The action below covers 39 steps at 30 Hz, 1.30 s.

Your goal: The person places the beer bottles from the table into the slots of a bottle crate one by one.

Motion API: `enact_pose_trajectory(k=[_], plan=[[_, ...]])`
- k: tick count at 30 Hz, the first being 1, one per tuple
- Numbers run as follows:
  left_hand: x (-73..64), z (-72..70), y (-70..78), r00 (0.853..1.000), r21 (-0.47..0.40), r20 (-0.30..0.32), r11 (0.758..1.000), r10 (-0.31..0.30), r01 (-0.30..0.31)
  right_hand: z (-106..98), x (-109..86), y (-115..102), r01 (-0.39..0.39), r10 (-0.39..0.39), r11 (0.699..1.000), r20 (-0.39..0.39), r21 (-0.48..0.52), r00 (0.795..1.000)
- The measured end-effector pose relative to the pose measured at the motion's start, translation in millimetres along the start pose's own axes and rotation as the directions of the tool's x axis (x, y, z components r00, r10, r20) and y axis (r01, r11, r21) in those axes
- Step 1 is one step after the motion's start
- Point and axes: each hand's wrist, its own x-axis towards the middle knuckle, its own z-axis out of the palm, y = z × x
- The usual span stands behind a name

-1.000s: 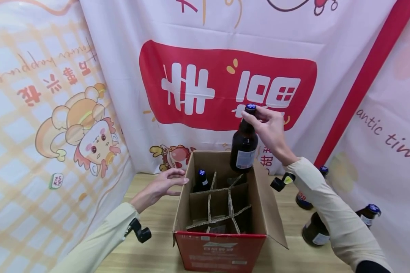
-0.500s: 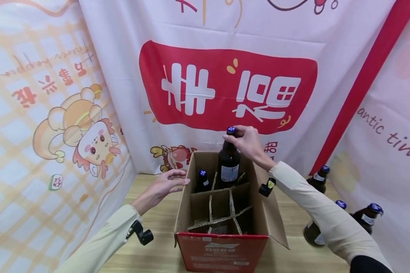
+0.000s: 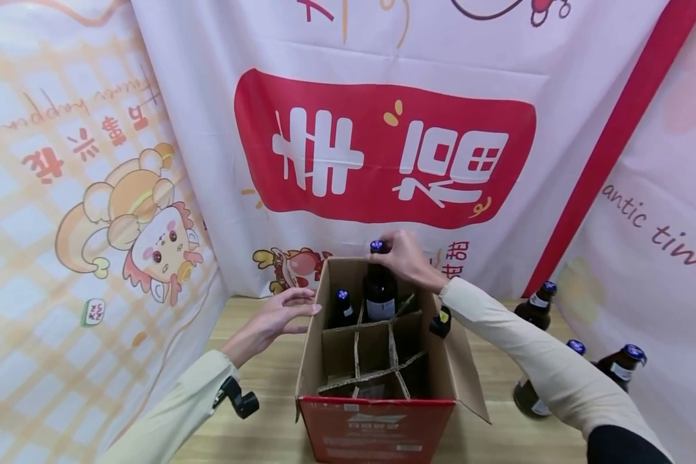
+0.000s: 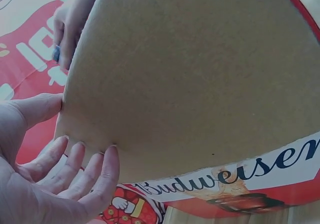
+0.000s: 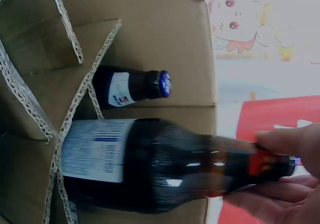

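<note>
My right hand (image 3: 408,259) grips a dark brown beer bottle (image 3: 379,293) by the neck, just below its blue cap. The bottle's lower part is inside a back compartment of the cardboard box (image 3: 377,425), next to a second beer bottle (image 3: 342,309) standing in the back left compartment. In the right wrist view the held bottle (image 5: 170,166) shows its barcode label, with its base hidden behind the dividers (image 5: 75,99). My left hand (image 3: 275,322) rests its fingertips and thumb against the box's left flap (image 4: 190,84), fingers loosely spread.
Several brown bottles, one of them a bottle (image 3: 536,306) at the back, stand on the wooden table (image 3: 255,399) to the right, partly behind my right sleeve (image 3: 528,348). The box's right flap (image 3: 466,374) folds outward. A printed cloth (image 3: 383,51) hangs behind the box.
My right hand has carried the bottle leftward and down, from above the box's back right into a back compartment. My left hand has stayed at the box's left side.
</note>
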Motion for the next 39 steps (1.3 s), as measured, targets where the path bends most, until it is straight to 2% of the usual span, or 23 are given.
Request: enact_pose_trajectory(k=[3, 5, 8, 11, 17, 18, 21, 26, 28, 35, 39], plan=[[1.2, 1.2, 3.2, 1.000, 0.027, -0.004, 0.999, -0.022, 0.022, 2, -0.6, 3, -0.048, 0.053, 0.998, 0.109, -0.049, 0.993], [2.1, 1.3, 6.1, 0.999, 0.053, -0.010, 0.997, -0.048, 0.049, 3, -0.2, 4, -0.086, 0.101, 0.992, 0.181, -0.089, 0.978], [3.9, 1.6, 11.2, 0.996, 0.087, -0.008, 0.993, -0.084, 0.084, 5, 1.5, 6, -0.102, 0.150, 0.978, 0.274, -0.182, 0.950], [5.1, 1.5, 15.3, 0.994, 0.090, -0.002, 0.990, -0.112, 0.112, 10, 4.1, 6, -0.139, 0.222, 0.960, 0.353, -0.243, 0.909], [4.3, -0.6, 13.2, 0.989, 0.085, 0.028, 0.986, -0.145, 0.142, 23, 4.7, 13, -0.236, 0.362, 0.924, 0.493, -0.300, 0.791], [3.9, -0.5, 12.2, 0.988, 0.084, 0.031, 0.985, -0.153, 0.150, 24, 4.4, 14, -0.244, 0.372, 0.922, 0.508, -0.301, 0.777], [3.1, -0.1, 9.2, 0.987, 0.087, 0.041, 0.985, -0.156, 0.152, 19, 5.2, 15, -0.250, 0.375, 0.922, 0.532, -0.295, 0.759], [4.7, -0.1, 8.6, 0.989, 0.077, 0.036, 0.987, -0.146, 0.143, -1, 9.3, 11, -0.244, 0.343, 0.938, 0.562, -0.246, 0.752], [5.7, -0.3, 8.7, 0.989, 0.069, 0.033, 0.987, -0.146, 0.143, -10, 11.0, 7, -0.245, 0.320, 0.947, 0.562, -0.206, 0.762], [7.7, -1.5, 5.8, 0.989, 0.056, 0.027, 0.988, -0.145, 0.143, -40, 14.2, 1, -0.280, 0.274, 0.958, 0.483, -0.061, 0.832], [6.1, -2.0, 3.9, 0.989, 0.055, 0.018, 0.988, -0.148, 0.147, -54, 9.2, 7, -0.292, 0.272, 0.956, 0.441, -0.024, 0.855]])
